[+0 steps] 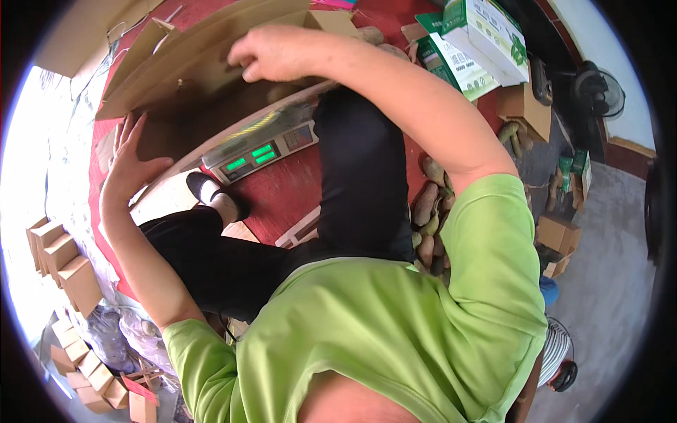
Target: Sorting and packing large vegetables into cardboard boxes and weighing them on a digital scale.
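Observation:
An open cardboard box (pixel 211 84) rests on a digital scale (pixel 261 156) with lit green displays. My left hand (pixel 132 166) is at the box's left end, its fingers spread and its thumb over the near edge. Above the box's opening is my right hand (pixel 278 55), its fingers loosely bent and apart, with nothing visible in them. Under that hand, a tan rounded item (pixel 282 92) shows partly inside the box; much of the inside is in shadow.
Sweet-potato-like roots (pixel 427 204) lie on the red floor covering (pixel 275 204) to the right of my leg. Green and white cartons (pixel 479 42) stand at the far right, near a black fan (pixel 598 90). Several small cardboard boxes (pixel 79 282) are at the left.

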{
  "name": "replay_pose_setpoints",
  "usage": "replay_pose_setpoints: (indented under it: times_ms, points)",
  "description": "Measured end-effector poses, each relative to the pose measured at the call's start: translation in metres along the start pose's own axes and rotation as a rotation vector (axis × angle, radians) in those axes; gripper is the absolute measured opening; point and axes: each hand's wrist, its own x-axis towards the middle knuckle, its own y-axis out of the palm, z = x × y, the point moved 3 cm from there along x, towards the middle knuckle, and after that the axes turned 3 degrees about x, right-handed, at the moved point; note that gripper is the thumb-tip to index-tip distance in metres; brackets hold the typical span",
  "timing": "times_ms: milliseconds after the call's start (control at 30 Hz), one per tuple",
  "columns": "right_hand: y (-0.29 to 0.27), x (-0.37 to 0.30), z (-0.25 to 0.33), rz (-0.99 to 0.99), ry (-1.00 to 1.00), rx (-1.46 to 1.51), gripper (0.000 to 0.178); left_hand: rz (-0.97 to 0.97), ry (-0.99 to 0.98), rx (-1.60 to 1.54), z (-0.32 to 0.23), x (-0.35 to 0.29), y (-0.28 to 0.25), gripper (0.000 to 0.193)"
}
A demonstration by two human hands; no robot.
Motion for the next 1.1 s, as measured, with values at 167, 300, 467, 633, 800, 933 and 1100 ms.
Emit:
replay_pose_setpoints:
  times_ms: [167, 300, 467, 633, 800, 933, 1100]
  points:
    - [-0.067, -0.073, 0.003, -0.611, -0.105, 0.501, 0.022, -0.006, 0.004, -0.004, 0.003, -0.006, -0.004, 0.091]
    - [-0.069, -0.157, -0.042, -0.812, 0.330, 0.763, 0.029, -0.023, 0.013, 0.058, 0.007, -0.005, -0.002, 0.087]
    - [0.078, -0.250, -0.198, -0.797, 0.594, 0.328, 0.022, -0.011, 0.063, -0.001, 0.001, 0.007, 0.005, 0.086]
    - [0.246, -0.327, -0.226, -0.431, 0.927, 0.345, 0.016, -0.007, 0.060, -0.046, -0.003, 0.011, 0.007, 0.085]
    - [0.295, -0.340, -0.186, -0.357, 1.201, 0.143, 0.036, -0.025, 0.023, -0.047, 0.002, -0.003, 0.003, 0.085]
    - [0.319, -0.346, -0.188, -0.183, 1.333, 0.291, 0.044, -0.022, -0.005, -0.020, -0.005, -0.001, 0.003, 0.086]
    - [0.335, -0.373, -0.209, -0.245, 1.441, 0.372, 0.053, -0.019, 0.007, -0.087, -0.008, 0.000, 0.003, 0.085]
